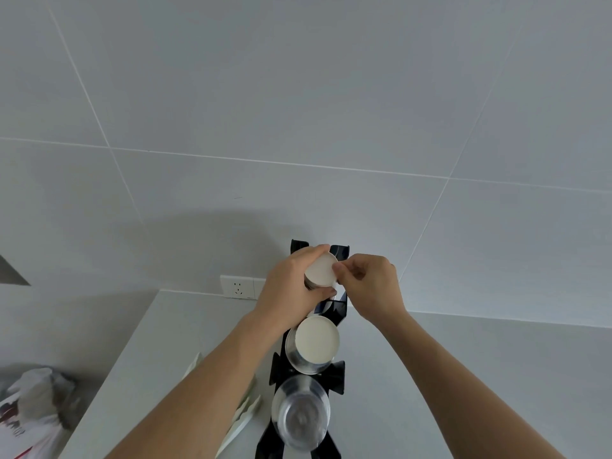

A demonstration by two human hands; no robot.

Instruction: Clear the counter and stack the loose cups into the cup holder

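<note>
A black cup holder (337,376) stands on the grey counter (463,376), running from the wall toward me. In its middle slot sits a stack of white paper cups (316,342), bottom up. The nearest slot holds clear plastic cups (301,415). My left hand (291,286) grips another white paper cup stack (321,270) over the far slot, base facing me. My right hand (371,283) pinches the rim of that stack's base with thumb and fingertips. The far slot is mostly hidden behind both hands.
A white wall socket (238,287) sits on the tiled wall left of the holder. White paper or plastic wrappers (245,415) lie on the counter under my left forearm. A crumpled bag (36,405) lies lower left, beyond the counter's edge.
</note>
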